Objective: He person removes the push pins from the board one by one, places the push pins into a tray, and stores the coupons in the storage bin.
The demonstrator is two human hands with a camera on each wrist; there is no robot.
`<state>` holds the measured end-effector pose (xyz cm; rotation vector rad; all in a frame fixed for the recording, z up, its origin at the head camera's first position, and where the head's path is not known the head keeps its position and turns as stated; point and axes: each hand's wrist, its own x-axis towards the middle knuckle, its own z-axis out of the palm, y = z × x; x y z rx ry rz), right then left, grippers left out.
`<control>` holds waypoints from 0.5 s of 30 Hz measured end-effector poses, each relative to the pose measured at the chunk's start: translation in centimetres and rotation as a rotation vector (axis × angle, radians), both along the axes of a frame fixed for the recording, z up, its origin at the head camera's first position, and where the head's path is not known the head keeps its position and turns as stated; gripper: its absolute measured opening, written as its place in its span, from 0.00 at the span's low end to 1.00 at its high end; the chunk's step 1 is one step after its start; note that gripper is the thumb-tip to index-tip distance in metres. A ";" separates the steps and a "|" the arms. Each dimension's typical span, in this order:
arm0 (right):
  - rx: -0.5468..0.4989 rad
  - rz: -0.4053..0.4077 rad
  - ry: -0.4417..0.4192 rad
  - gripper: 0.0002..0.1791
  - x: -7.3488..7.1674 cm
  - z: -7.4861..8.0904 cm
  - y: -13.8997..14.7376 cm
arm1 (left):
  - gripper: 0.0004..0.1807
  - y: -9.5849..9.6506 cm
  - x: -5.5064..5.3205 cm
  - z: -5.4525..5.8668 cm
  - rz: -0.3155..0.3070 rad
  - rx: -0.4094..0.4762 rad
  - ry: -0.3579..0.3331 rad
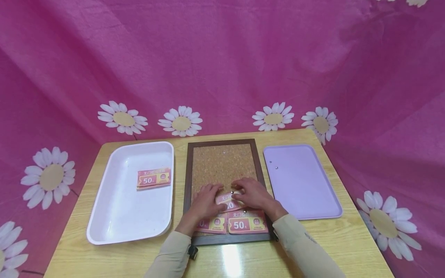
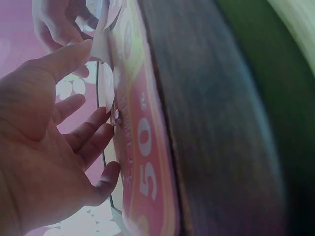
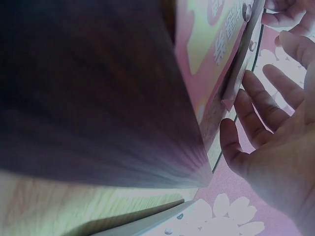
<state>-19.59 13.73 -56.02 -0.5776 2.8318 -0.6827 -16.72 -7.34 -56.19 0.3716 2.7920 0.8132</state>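
Note:
My left hand (image 1: 206, 203), fingers spread, lies over the left of a cork board (image 1: 222, 162) with a dark frame. Its thumb touches the edge of a pink coupon (image 1: 226, 201), which overlaps the row below and lifts at its edge in the left wrist view. My right hand (image 1: 253, 194) is at that coupon's upper right, thumb and index finger about a small round thumbtack (image 1: 232, 192). Below lie two coupons marked 50, the left coupon (image 1: 215, 225) partly under my left hand and the right coupon (image 1: 247, 223) with a thumbtack (image 1: 245, 211) at its top edge.
To the left stands a white tray (image 1: 130, 208) with a stack of coupons (image 1: 153, 178) against its right side. A shallow purple tray (image 1: 302, 185) on the right holds two small tacks (image 1: 276, 168). A pink flowered cloth (image 1: 222, 69) hangs behind the wooden table (image 1: 215, 262).

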 end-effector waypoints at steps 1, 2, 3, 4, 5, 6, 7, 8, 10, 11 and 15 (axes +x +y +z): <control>0.006 0.005 0.005 0.24 0.0 0.0 0.0 | 0.39 0.0 0.0 -0.1 -0.001 -0.005 0.004; 0.010 0.008 0.008 0.23 0.0 0.0 0.0 | 0.40 0.1 0.0 -0.1 -0.002 -0.009 0.007; 0.012 0.012 0.014 0.22 0.0 0.1 -0.1 | 0.40 0.1 0.0 -0.2 -0.001 -0.011 0.013; 0.012 0.016 0.018 0.22 0.0 0.1 -0.1 | 0.40 0.1 0.0 -0.3 0.000 -0.017 0.017; 0.013 0.018 0.018 0.22 -0.1 0.1 -0.2 | 0.40 0.2 0.0 -0.4 0.001 -0.022 0.022; 0.015 0.021 0.017 0.21 -0.1 0.1 -0.2 | 0.40 0.2 0.0 -0.5 0.002 -0.029 0.026; 0.016 0.021 0.016 0.21 -0.2 0.1 -0.2 | 0.40 0.2 0.0 -0.6 0.004 -0.033 0.029; 0.023 0.023 0.015 0.21 -0.2 0.0 -0.3 | 0.40 0.2 0.0 -0.7 0.006 -0.038 0.033; 0.032 0.025 0.010 0.20 -0.3 -0.1 -0.3 | 0.39 0.3 0.0 -0.8 0.006 -0.050 0.039; 0.035 0.026 0.009 0.20 -0.4 -0.1 -0.3 | 0.39 0.3 0.0 -0.8 0.006 -0.056 0.037; 0.030 0.037 0.029 0.18 -0.6 -0.3 -0.4 | 0.37 0.4 -0.1 -0.9 0.007 -0.066 0.034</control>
